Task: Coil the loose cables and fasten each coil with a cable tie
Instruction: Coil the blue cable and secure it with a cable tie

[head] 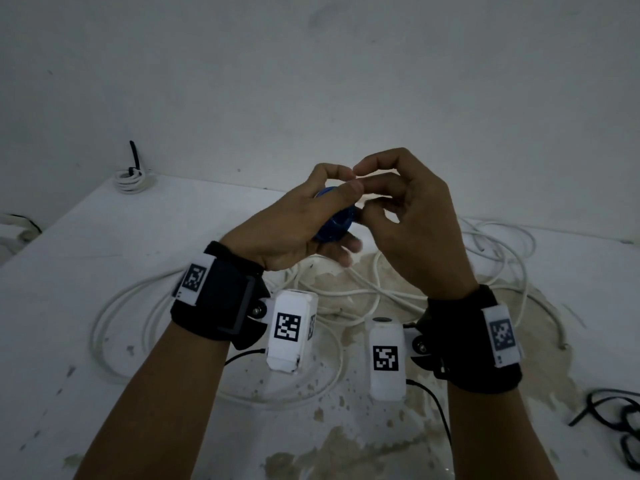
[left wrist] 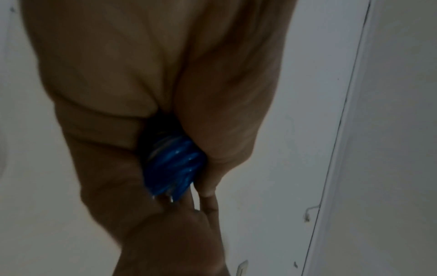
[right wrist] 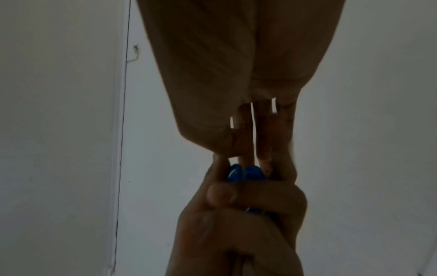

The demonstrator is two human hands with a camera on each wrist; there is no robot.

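Left hand (head: pixel 294 220) raised above the table (head: pixel 104 244), at mid scene, fingers and thumb curled round a small blue coil of cable (head: pixel 334 223). Coil gripped between palm and bent fingers, only part of its windings showing past the thumb; in the left wrist view, glossy blue turns (left wrist: pixel 175 164) wedged between thumb base and curled fingers.

Right hand (head: pixel 412 223) just beside it to the right, fingers arched and narrowly gathered, forefinger tip touching the left forefinger tip above the coil. Thumb and lower fingers of the right hand brought close in at the right edge of the coil; whether anything is pinched there, cannot tell, too dark and blurred. In the right wrist view, fingertips (right wrist: pixel 262 160) reaching down against the blue coil (right wrist: pixel 246 173), with the left hand's fingers wrapped across below.

On the table beneath both hands, loose white cable (head: pixel 214 296) spread in wide untidy loops from left to right, over a stained patch. At the far left corner, a small white coil (head: pixel 133 180) fastened with a black cable tie (head: pixel 135 161), tail standing up. At the near right edge, black cable ties (head: pixel 620 420) lying in a tangle. Black wrist straps (head: pixel 221 296) with white marker-bearing camera housings on both wrists.
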